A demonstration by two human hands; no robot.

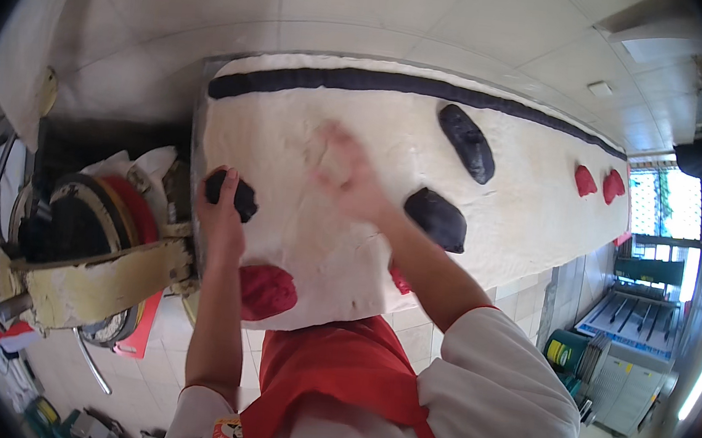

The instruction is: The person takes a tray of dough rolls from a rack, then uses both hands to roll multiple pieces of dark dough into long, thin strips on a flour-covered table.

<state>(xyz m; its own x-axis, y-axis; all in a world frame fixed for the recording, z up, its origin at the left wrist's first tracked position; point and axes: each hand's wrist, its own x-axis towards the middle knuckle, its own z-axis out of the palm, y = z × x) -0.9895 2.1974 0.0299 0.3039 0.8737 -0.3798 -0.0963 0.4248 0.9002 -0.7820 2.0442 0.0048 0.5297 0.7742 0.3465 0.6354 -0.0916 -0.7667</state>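
Note:
At the left end of the table, my left hand (pixel 224 198) is closed around a small lump of black dough (pixel 244 198). My right hand (pixel 345 174), blurred by motion, is over the middle of a pale dough-like sheet (pixel 290 146); its thumb and fingers are apart and nothing shows between them. Right of it lie a thick black dough piece (pixel 437 219) and a longer black dough piece (pixel 466 142). A red dough lump (pixel 266 292) sits by my left forearm. Another red piece (pixel 400 281) is partly hidden behind my right forearm.
A long black dough strip (pixel 339 78) runs along the table's far edge by the wall. Two red lumps (pixel 599 184) lie toward the right end. On the left stands a cream-coloured machine (pixel 100 283) close to the table. Green and grey equipment (pixel 598 369) stands at right.

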